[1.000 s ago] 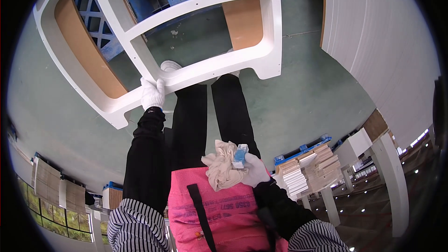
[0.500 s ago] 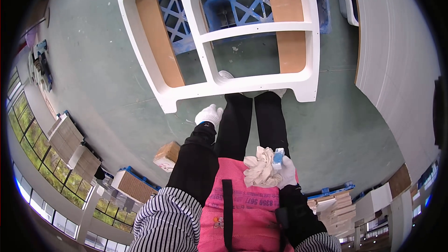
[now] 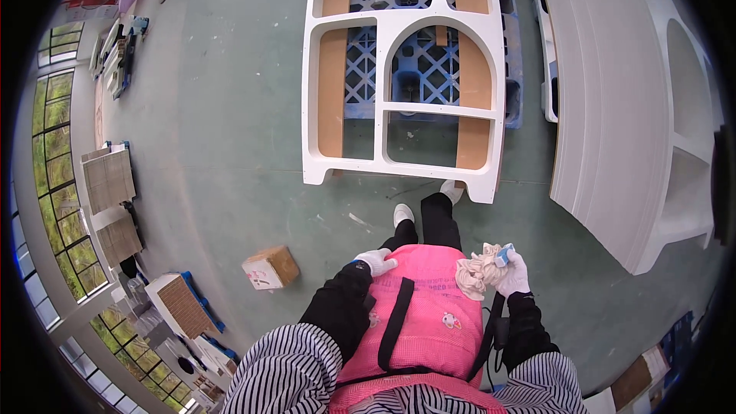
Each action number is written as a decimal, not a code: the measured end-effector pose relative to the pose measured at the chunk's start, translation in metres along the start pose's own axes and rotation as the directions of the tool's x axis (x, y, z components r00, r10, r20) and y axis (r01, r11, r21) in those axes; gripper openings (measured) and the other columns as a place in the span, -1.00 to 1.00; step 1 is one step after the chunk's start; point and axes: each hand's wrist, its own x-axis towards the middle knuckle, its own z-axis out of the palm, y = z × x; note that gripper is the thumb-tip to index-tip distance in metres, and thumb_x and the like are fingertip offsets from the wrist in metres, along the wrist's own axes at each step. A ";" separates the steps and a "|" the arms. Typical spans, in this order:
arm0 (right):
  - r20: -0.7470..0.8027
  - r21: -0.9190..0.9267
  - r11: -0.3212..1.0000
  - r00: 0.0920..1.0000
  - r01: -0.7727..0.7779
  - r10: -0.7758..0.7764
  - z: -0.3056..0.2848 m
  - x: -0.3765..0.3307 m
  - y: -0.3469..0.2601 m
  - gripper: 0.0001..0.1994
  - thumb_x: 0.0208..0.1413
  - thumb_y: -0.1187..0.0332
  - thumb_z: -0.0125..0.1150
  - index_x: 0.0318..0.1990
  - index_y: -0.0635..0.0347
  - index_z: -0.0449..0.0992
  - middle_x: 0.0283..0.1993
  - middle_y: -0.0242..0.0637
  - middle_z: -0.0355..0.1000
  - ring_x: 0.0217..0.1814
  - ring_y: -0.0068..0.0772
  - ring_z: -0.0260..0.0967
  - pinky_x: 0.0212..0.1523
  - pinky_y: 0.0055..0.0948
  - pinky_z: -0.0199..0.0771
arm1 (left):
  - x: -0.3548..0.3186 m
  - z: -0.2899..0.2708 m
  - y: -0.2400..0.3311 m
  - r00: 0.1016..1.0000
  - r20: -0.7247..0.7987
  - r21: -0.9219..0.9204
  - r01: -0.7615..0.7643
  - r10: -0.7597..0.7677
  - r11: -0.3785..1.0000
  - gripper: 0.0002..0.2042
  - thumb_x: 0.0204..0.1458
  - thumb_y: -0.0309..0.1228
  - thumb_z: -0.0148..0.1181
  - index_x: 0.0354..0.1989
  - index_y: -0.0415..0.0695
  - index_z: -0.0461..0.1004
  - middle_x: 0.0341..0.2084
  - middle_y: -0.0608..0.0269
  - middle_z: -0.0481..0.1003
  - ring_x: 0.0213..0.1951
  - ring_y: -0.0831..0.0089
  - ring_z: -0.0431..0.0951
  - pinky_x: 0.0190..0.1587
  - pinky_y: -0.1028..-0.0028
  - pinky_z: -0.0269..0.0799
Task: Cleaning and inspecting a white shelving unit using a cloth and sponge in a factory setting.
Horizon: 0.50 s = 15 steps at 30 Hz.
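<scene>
My right hand (image 3: 514, 274), in a white glove, is closed round a crumpled cream cloth (image 3: 478, 270) and a small blue-and-white block (image 3: 504, 254). It is held out at the right side of my pink apron (image 3: 429, 318). My left hand (image 3: 377, 261), also white-gloved, hangs at the apron's left edge with its fingers loosely apart and nothing visible in them. Ahead of my feet lies a white frame panel (image 3: 439, 111) with arched and rectangular openings, on brown boards (image 3: 332, 92) over a blue plastic pallet (image 3: 360, 111).
A cardboard box (image 3: 271, 267) sits on the green floor to my left. Large pale curved panels (image 3: 606, 115) stand along the right. Stacked boards (image 3: 107, 178) and a loaded blue pallet (image 3: 201, 303) are farther off at the left.
My view has shifted, so the frame panel now appears farther from my body. My left hand has come in against the apron's edge. The cloth and block stay in my right hand, farther right.
</scene>
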 end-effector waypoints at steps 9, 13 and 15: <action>0.037 0.038 0.967 0.967 0.252 -0.253 -0.020 -0.080 0.077 -0.48 0.24 0.04 0.05 0.15 0.31 0.32 0.27 0.12 0.32 0.36 0.34 0.23 0.38 0.30 0.20 | -0.047 0.023 -0.036 0.972 0.095 0.094 -0.223 0.214 0.970 -0.44 0.20 0.08 -0.02 0.19 -0.06 0.49 0.05 -0.02 0.56 0.14 0.03 0.51 0.22 0.19 0.35; 0.172 0.180 0.944 0.937 0.275 -0.305 0.008 -0.100 0.124 -0.44 0.22 0.07 0.06 0.21 0.32 0.29 0.31 0.06 0.30 0.38 0.29 0.22 0.41 0.23 0.15 | -0.066 0.041 -0.048 0.889 -0.244 -0.182 -0.434 0.387 0.882 -0.43 0.27 0.06 -0.09 0.14 -0.17 0.51 0.00 -0.05 0.58 0.08 0.18 0.56 0.20 0.30 0.36; 0.201 0.161 0.939 0.921 0.304 -0.333 0.026 -0.109 0.131 -0.45 0.22 0.08 0.06 0.22 0.31 0.30 0.30 0.04 0.31 0.36 0.22 0.25 0.39 0.20 0.18 | -0.072 0.042 -0.033 0.827 -0.180 -0.366 -0.558 0.532 0.745 -0.37 0.30 0.12 -0.15 0.25 -0.18 0.42 0.10 -0.07 0.52 0.08 0.17 0.54 0.22 0.28 0.35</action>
